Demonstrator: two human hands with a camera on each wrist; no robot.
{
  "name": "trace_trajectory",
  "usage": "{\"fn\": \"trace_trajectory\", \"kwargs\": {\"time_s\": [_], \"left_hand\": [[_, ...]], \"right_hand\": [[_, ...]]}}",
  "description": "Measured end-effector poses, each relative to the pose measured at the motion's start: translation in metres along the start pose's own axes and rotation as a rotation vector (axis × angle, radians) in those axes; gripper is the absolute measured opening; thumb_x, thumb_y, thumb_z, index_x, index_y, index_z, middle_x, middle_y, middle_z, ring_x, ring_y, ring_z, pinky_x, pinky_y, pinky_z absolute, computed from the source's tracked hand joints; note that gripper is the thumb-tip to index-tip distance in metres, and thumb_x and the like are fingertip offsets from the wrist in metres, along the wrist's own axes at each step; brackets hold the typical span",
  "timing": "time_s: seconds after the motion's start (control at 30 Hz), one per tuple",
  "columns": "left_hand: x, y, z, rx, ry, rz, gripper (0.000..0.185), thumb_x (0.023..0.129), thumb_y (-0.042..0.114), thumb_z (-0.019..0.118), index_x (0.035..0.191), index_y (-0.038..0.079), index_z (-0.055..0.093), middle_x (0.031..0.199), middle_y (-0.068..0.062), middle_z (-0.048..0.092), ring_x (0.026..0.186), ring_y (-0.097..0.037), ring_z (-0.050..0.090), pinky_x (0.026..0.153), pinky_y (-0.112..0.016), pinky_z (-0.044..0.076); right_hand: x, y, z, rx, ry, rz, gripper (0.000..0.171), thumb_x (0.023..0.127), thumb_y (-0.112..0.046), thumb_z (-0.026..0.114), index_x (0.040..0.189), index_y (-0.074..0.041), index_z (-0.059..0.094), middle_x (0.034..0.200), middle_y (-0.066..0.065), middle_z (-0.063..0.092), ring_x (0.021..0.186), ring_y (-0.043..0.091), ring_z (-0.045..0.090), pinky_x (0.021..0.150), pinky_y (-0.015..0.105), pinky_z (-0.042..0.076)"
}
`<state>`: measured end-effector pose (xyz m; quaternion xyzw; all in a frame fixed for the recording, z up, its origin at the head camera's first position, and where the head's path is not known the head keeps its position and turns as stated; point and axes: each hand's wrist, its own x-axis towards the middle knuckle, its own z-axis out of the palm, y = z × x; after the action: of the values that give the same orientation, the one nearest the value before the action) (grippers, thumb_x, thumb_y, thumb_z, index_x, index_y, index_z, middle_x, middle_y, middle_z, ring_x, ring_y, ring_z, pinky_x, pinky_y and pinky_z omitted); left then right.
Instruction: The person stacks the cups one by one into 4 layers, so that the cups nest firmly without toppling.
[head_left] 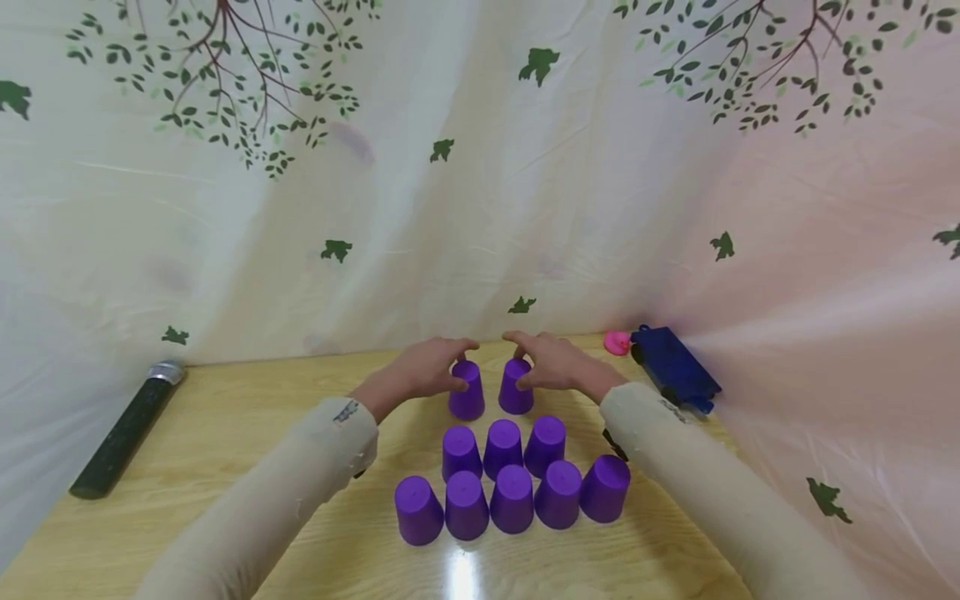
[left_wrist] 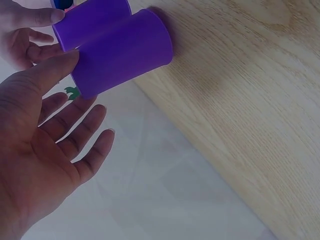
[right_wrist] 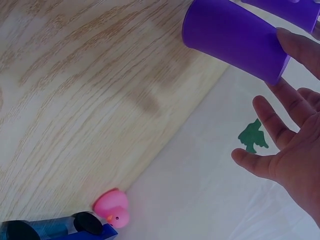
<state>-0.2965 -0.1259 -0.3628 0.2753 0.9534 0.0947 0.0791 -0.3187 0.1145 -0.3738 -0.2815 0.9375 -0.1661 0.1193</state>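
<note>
At the far side of the table, two upside-down purple cups stand side by side. My left hand [head_left: 423, 369] pinches the left cup [head_left: 468, 396] near its raised base, between thumb and fingers; in the left wrist view the other fingers spread away from it. The right cup [head_left: 515, 393] is held the same way by my right hand [head_left: 558, 365], thumb on the near side and a fingertip behind. Nearer to me is a row of three upturned purple cups [head_left: 503, 446]. In front of those stands a longer row of several more purple cups [head_left: 512, 500].
A dark cylinder with a silver end [head_left: 131, 433] lies at the table's left. At the back right are a pink toy duck [head_left: 617, 342] and a blue toy vehicle [head_left: 673, 367], by my right forearm. A leaf-patterned curtain [head_left: 480, 208] hangs along the wooden table's [head_left: 247, 417] back edge.
</note>
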Motion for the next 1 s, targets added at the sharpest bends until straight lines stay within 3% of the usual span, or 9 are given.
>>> {"fn": "trace_trajectory", "kwargs": {"time_s": [1.0], "left_hand": [[0.0102,0.0047,0.0061,-0.004,-0.016,-0.007,0.066,0.09,0.028,0.075,0.147,0.01,0.047,0.128,-0.012,0.067,0.119,-0.027,0.064,0.101,-0.044,0.052]], "right_hand": [[0.0029,-0.0037,0.005,-0.002,0.0,0.0,0.084,0.086,-0.024,0.077,0.157,-0.018,0.032,0.133,0.007,0.065,0.128,0.033,0.053,0.105,0.051,0.047]]}}
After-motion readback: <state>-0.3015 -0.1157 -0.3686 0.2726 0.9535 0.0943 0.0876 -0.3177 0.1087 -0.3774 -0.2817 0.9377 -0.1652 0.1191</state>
